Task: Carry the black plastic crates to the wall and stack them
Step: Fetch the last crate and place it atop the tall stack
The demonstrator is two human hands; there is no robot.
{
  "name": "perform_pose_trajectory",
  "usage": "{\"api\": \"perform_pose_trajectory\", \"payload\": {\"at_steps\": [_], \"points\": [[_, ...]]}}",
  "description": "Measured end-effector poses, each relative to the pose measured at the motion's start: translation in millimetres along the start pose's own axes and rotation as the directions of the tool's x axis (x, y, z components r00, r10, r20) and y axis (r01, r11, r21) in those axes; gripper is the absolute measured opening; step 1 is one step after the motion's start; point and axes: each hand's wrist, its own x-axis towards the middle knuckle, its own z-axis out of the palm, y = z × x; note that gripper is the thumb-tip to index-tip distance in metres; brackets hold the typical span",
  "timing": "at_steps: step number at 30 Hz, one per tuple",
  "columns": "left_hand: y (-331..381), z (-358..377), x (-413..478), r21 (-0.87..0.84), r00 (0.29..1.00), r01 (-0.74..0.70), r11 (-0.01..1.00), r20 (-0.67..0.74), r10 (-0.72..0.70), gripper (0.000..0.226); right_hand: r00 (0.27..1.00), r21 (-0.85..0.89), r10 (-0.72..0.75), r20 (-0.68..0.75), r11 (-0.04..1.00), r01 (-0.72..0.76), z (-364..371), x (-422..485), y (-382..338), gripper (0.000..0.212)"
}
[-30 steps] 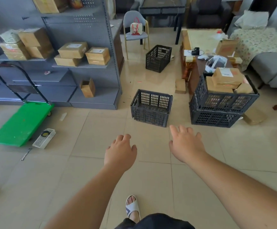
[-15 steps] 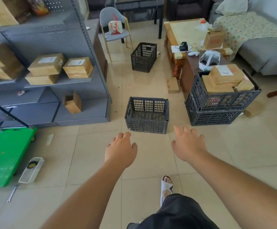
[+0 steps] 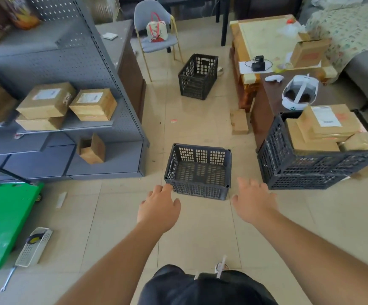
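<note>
An empty black plastic crate [image 3: 198, 170] stands on the tiled floor straight ahead. My left hand [image 3: 160, 209] is stretched out, fingers apart, its fingertips at the crate's near left corner. My right hand [image 3: 253, 200] is open too, just off the near right corner and holding nothing. A second empty black crate [image 3: 198, 75] stands farther back by a chair. At the right, two black crates are stacked [image 3: 306, 170], the upper one filled with cardboard boxes.
Grey metal shelving [image 3: 68, 69] with cardboard boxes runs along the left. A green hand cart [image 3: 2, 221] and a small white basket [image 3: 34, 246] lie at the lower left. A dark table [image 3: 271, 100], a wooden table and a sofa stand at the right.
I have stepped closer to the near crate. Both open hands have come forward and now reach its near corners.
</note>
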Motion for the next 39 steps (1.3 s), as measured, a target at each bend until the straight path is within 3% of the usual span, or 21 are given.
{"api": "perform_pose_trajectory", "payload": {"at_steps": [9,15,24,31,39], "points": [[-8,-18,156,0.038,0.993,-0.041,0.998,0.115,0.037,0.046,0.988,-0.007,0.122,0.092,0.993,-0.122,-20,133,-34,0.039],[-12,-45,264,0.149,0.969,-0.168,0.974,0.204,0.136,0.040,0.920,0.166,0.313,0.236,0.920,-0.355,-31,212,-73,0.052],[9,-41,383,0.210,0.933,-0.222,0.952,0.329,0.145,0.038,0.887,0.193,0.363,0.285,0.885,-0.424,-26,323,-74,0.046],[16,18,463,0.224,0.912,-0.143,0.964,0.409,0.040,0.042,0.856,0.182,0.337,0.392,0.884,-0.431,27,426,-51,0.050],[-19,134,578,0.156,0.875,0.050,0.986,0.470,-0.119,0.039,0.781,0.239,0.387,0.490,0.802,-0.548,141,536,-38,0.052]]}}
